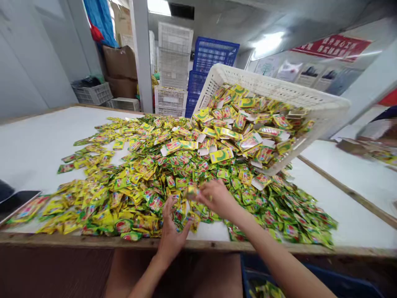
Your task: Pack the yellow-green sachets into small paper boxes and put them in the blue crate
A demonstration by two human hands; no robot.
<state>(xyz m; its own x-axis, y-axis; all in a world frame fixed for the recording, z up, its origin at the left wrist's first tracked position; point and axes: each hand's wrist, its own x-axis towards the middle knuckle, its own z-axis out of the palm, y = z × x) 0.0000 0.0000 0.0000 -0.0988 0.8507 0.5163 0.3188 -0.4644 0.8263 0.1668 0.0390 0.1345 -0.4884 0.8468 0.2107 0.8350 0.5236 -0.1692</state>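
Observation:
My right hand (218, 199) pinches a small yellow packet (191, 190), blurred by motion, above the heap. Lower and to the left, my left hand (174, 236) is open near the table's front edge, thumb and fingers apart. Small packets lie around its fingertips; whether it touches them I cannot tell. A broad heap of yellow-and-green packets (124, 178) spreads over the white table (40, 140). Behind my right hand, a white plastic basket (279, 85) lies tilted toward me, with small yellow cartons (221, 155) spilling from its mouth onto the packets.
Below the table edge on the right is a blue bin (338, 281) with packets inside. A dark flat object (18, 203) lies at the left edge. Stacked white crates (175, 54) and blue crates (214, 56) stand behind. Another person (374, 129) is at the far right.

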